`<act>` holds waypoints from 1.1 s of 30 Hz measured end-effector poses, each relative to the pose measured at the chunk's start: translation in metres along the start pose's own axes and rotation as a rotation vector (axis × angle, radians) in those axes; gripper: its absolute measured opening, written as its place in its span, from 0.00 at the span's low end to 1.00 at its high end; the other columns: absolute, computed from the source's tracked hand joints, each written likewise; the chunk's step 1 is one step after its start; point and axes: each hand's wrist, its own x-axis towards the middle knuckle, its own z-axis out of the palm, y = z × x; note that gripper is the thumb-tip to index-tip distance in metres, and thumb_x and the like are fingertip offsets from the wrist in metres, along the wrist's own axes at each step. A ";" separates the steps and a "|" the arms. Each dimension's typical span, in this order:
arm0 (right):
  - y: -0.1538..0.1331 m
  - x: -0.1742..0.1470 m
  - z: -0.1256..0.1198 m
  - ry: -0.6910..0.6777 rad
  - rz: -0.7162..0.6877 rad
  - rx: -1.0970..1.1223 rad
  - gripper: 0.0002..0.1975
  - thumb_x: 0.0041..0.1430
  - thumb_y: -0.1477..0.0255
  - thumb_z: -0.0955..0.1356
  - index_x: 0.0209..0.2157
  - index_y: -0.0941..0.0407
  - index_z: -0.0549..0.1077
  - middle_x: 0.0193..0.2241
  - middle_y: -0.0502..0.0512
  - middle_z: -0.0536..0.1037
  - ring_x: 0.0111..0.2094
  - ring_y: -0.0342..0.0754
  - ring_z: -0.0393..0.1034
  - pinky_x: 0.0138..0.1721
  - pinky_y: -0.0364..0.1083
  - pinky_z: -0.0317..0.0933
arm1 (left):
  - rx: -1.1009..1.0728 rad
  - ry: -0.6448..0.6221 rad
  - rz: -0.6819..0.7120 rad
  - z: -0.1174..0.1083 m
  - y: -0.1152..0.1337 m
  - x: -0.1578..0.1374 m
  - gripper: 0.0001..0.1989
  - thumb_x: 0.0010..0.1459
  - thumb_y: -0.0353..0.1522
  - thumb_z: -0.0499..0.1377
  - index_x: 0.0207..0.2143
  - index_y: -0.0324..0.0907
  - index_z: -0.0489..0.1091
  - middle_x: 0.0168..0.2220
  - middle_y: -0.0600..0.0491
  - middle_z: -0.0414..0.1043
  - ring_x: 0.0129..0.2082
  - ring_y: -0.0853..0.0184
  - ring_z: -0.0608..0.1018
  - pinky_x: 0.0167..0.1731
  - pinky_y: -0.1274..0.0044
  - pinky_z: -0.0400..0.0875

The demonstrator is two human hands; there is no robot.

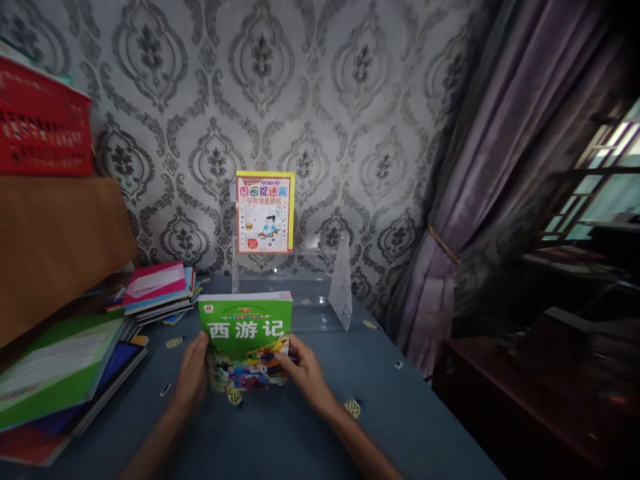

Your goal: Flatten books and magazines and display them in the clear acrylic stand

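Observation:
A green book (245,343) with white Chinese characters and a colourful picture on its cover is held up over the table, cover towards me. My left hand (194,365) grips its left edge. On the right edge, my right hand (304,370) is closed with the thumb over the cover. Behind the book stands a clear plastic tiered display rack (341,287), partly hidden by it. A yellow-edged picture book (265,213) leans upright on the rack's top tier, at its left end.
Books and folders (60,373) lie stacked at the left, with a smaller book pile (157,287) farther back. A red basket (45,123) sits on a brown wooden box (60,247). A purple curtain (465,173) hangs right of the blue-covered table (410,427).

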 end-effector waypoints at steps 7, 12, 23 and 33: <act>0.009 -0.016 0.000 -0.040 0.037 0.001 0.18 0.61 0.55 0.69 0.48 0.49 0.74 0.41 0.55 0.79 0.39 0.54 0.75 0.28 0.45 0.67 | 0.183 0.081 -0.078 -0.005 -0.018 -0.007 0.26 0.49 0.57 0.63 0.33 0.44 0.76 0.39 0.49 0.82 0.46 0.52 0.81 0.47 0.67 0.76; 0.018 -0.017 -0.003 -0.029 0.054 -0.024 0.20 0.60 0.54 0.69 0.49 0.49 0.74 0.42 0.56 0.80 0.41 0.56 0.75 0.30 0.47 0.69 | 0.190 -0.113 -0.039 -0.002 -0.014 -0.004 0.28 0.47 0.57 0.65 0.35 0.42 0.75 0.40 0.47 0.82 0.44 0.52 0.81 0.46 0.67 0.76; 0.020 -0.018 -0.003 0.000 0.008 -0.052 0.25 0.61 0.58 0.69 0.57 0.51 0.70 0.50 0.59 0.78 0.52 0.58 0.72 0.53 0.55 0.67 | 0.734 -0.360 0.204 -0.041 -0.020 0.016 0.28 0.55 0.54 0.58 0.49 0.44 0.72 0.44 0.47 0.80 0.44 0.53 0.80 0.44 0.67 0.74; 0.024 -0.002 -0.002 0.099 -0.017 -0.203 0.23 0.61 0.61 0.68 0.56 0.51 0.70 0.46 0.57 0.79 0.45 0.56 0.74 0.43 0.51 0.70 | 0.900 -0.293 0.284 -0.029 -0.002 0.025 0.23 0.55 0.52 0.54 0.42 0.45 0.71 0.28 0.51 0.78 0.30 0.55 0.78 0.31 0.70 0.70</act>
